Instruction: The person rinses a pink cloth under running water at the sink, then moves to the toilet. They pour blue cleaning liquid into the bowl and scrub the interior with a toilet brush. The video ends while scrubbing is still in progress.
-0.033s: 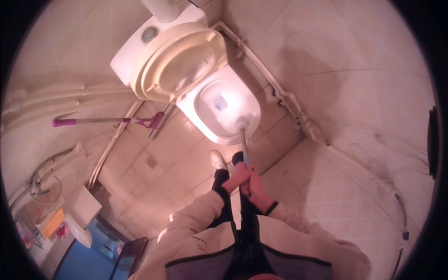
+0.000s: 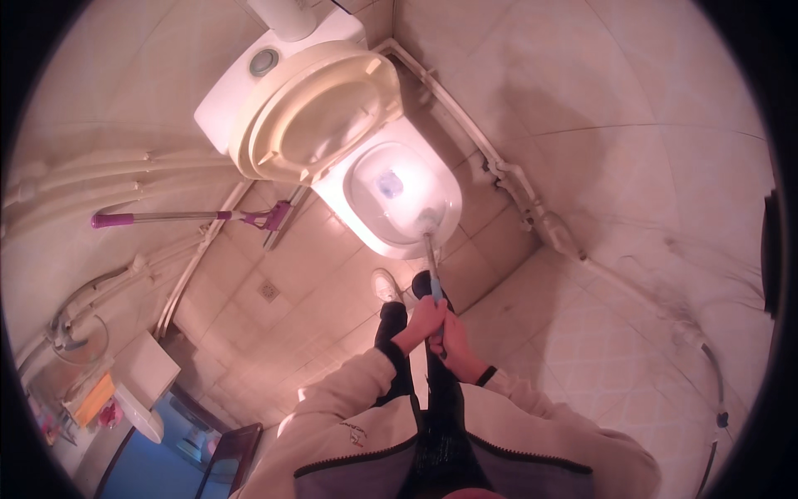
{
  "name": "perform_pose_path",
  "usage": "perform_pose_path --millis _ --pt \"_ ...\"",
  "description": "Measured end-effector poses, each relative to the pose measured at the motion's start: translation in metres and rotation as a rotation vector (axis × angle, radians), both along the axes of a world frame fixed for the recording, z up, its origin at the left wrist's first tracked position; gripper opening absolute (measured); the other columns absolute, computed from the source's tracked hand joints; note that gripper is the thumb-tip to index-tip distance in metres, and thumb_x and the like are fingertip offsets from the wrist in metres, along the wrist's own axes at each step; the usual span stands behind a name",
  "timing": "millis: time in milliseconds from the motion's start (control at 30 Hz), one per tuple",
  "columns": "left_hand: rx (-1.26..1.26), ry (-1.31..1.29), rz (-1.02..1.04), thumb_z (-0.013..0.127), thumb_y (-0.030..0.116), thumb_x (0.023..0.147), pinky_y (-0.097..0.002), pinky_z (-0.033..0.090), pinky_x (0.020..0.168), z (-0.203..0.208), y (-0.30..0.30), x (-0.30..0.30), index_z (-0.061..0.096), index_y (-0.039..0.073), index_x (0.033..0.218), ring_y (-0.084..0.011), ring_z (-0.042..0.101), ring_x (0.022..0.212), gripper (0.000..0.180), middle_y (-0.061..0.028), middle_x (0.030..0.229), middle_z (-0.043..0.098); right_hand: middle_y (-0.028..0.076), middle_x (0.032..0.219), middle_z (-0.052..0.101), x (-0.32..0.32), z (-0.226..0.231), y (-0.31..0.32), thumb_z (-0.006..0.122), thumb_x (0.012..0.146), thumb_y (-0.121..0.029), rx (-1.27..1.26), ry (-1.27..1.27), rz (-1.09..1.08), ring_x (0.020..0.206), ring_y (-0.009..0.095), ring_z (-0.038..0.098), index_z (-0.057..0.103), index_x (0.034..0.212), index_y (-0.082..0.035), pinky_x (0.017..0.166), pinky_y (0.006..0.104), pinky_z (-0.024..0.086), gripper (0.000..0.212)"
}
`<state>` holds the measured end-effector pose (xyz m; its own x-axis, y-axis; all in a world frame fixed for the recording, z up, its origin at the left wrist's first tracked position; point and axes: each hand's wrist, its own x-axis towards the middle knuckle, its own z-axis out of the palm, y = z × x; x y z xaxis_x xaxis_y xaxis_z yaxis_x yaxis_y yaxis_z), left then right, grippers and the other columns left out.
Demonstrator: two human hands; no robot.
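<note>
A toilet brush (image 2: pixel 431 262) slants from my hands into the white toilet bowl (image 2: pixel 391 243), its head against the inner wall on the near right side. My left hand (image 2: pixel 422 323) wraps around the grey-blue handle. Just behind it, to the right, my right hand (image 2: pixel 457 348) also closes on the handle, lower down toward my body. The yellowish seat and lid (image 2: pixel 320 125) stand raised against the cistern (image 2: pixel 229 91). Water shows at the bottom of the bowl. The brush's bristles are hard to make out.
A purple-and-silver sponge mop (image 2: pixel 179 217) leans at the left wall near the toilet. Pipes (image 2: pixel 465 112) run along the right wall's foot. A floor drain (image 2: pixel 268 290) lies left of my feet; a washbasin (image 2: pixel 137 412) and a blue surface (image 2: pixel 150 457) are at the lower left.
Both hands and the brush handle have drawn back slightly toward my body. The brush head has shifted a little to the left along the bowl's near wall.
</note>
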<state>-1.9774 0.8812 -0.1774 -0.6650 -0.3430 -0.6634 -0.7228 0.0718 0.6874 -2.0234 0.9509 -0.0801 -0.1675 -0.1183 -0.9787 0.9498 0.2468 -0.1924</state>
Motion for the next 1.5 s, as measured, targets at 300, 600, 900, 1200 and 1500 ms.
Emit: perform_pose_path --millis 300,600,900,1200,1500 --pt "0.165 -0.174 0.141 0.052 0.036 0.091 -0.0480 0.052 0.064 -0.060 -0.076 -0.050 0.066 -0.009 0.081 -0.0381 0.069 0.070 0.048 -0.0262 0.071 0.066 0.000 0.057 0.044 -0.030 -0.090 -0.066 0.040 0.103 -0.037 -0.117 0.043 -0.160 0.038 0.010 0.041 0.053 0.089 -0.010 0.032 0.0249 0.030 0.033" --pt "0.058 -0.135 -0.037 0.054 0.037 0.089 -0.0527 0.051 0.071 -0.026 -0.028 -0.010 0.065 -0.012 0.086 -0.0462 0.067 0.081 0.050 -0.0338 0.078 0.063 -0.003 0.050 0.040 0.003 -0.030 -0.034 0.042 0.100 -0.046 0.025 0.075 -0.094 0.034 0.011 0.036 0.046 0.070 -0.017 0.031 0.0253 0.026 0.041" --pt "-0.031 -0.123 0.041 0.054 0.037 0.090 -0.0499 0.052 0.069 -0.068 -0.065 -0.050 0.067 -0.008 0.087 -0.0431 0.067 0.083 0.047 -0.0301 0.081 0.065 -0.003 0.049 0.042 -0.041 -0.107 -0.051 0.042 0.099 -0.046 -0.232 0.014 -0.015 0.035 0.009 0.039 0.048 0.068 -0.017 0.031 0.0242 0.025 0.043" --pt "0.030 -0.081 0.085 0.054 0.036 0.093 -0.0509 0.051 0.073 -0.041 -0.027 -0.031 0.062 -0.008 0.090 -0.0440 0.066 0.084 0.044 -0.0308 0.083 0.065 -0.005 0.048 0.038 -0.015 -0.058 -0.032 0.038 0.102 -0.049 -0.118 0.149 -0.045 0.035 0.007 0.035 0.051 0.081 -0.017 0.033 0.0235 0.023 0.040" --pt "0.087 -0.180 0.049 0.049 0.041 0.093 -0.0518 0.049 0.084 -0.048 -0.028 -0.025 0.064 -0.006 0.097 -0.0478 0.062 0.097 0.049 -0.0321 0.094 0.064 -0.003 0.053 0.044 -0.012 -0.062 -0.033 0.038 0.103 -0.042 -0.112 0.159 -0.015 0.036 0.008 0.039 0.054 0.087 -0.013 0.032 0.0251 0.026 0.037"
